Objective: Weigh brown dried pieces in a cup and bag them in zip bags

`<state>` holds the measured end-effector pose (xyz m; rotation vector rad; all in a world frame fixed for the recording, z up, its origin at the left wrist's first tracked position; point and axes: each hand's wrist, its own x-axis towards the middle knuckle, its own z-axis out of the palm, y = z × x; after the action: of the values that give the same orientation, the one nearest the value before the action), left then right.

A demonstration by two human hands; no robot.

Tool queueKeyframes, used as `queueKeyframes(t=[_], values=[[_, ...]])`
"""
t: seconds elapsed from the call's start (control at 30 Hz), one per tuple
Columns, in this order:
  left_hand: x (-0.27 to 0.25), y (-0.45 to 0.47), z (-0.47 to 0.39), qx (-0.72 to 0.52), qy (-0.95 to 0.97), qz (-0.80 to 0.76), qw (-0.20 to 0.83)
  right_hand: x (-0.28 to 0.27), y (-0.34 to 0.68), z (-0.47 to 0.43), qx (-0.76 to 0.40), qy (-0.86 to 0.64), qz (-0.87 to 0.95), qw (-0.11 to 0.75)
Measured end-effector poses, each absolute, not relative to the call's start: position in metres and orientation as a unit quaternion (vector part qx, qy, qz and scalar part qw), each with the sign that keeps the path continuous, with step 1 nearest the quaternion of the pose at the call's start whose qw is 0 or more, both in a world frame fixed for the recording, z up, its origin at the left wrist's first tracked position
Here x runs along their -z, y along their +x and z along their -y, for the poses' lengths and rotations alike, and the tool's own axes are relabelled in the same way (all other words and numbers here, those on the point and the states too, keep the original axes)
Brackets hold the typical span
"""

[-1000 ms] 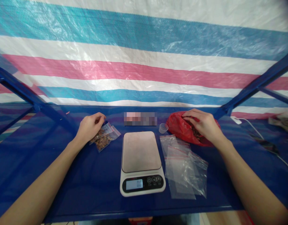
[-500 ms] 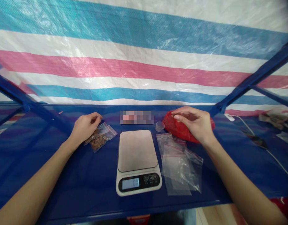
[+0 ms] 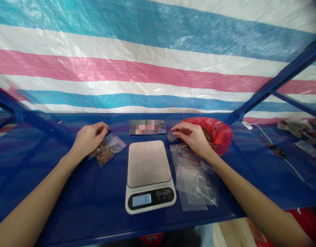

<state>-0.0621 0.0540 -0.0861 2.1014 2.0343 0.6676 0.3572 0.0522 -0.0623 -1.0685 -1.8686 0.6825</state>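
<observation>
My left hand (image 3: 92, 136) rests at the left with its fingers curled together, against small zip bags (image 3: 105, 155) filled with brown dried pieces. Whatever its fingertips hold, if anything, is hidden. On the right, the thumb and fingers of my right hand (image 3: 194, 136) pinch the rim of a small clear plastic cup (image 3: 171, 137). Just behind that hand lies a red plastic bag (image 3: 222, 132), its mouth open on brown dried pieces. Between my hands stands a white kitchen scale (image 3: 149, 164), its plate bare and its display reading 0.0.
Flat clear zip bags (image 3: 191, 185) overlap right of the scale. A phone (image 3: 161, 127), partly blurred out, lies behind it. A white cable (image 3: 269, 137) and more plastic bags (image 3: 296, 127) are at far right. Blue frame bars (image 3: 271, 84) and a striped tarp (image 3: 147, 72) bound the blue table.
My right hand has moved left and down from above the red bag to the plastic cup. The red bag's open mouth and contents now show. My left hand has stayed by the filled bags.
</observation>
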Motion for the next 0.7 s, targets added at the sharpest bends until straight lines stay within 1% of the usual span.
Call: queueKeyframes(t=[0.27, 0.5, 0.7], values=[[0.0849, -0.0621, -0.0551, -0.198, 0.7, -0.682, 0.076, 0.0642, 0.3592, -0.0536, -0.239, -0.415, 0.769, 0.423], [0.0861, -0.0628, -0.0555, -0.218, 0.701, -0.675, 0.079, 0.0598, 0.3571, -0.052, -0.205, -0.395, 0.798, 0.407], [0.0858, -0.062, -0.0552, -0.227, 0.698, -0.674, 0.086, 0.0605, 0.3587, -0.052, -0.173, -0.379, 0.827, 0.376]])
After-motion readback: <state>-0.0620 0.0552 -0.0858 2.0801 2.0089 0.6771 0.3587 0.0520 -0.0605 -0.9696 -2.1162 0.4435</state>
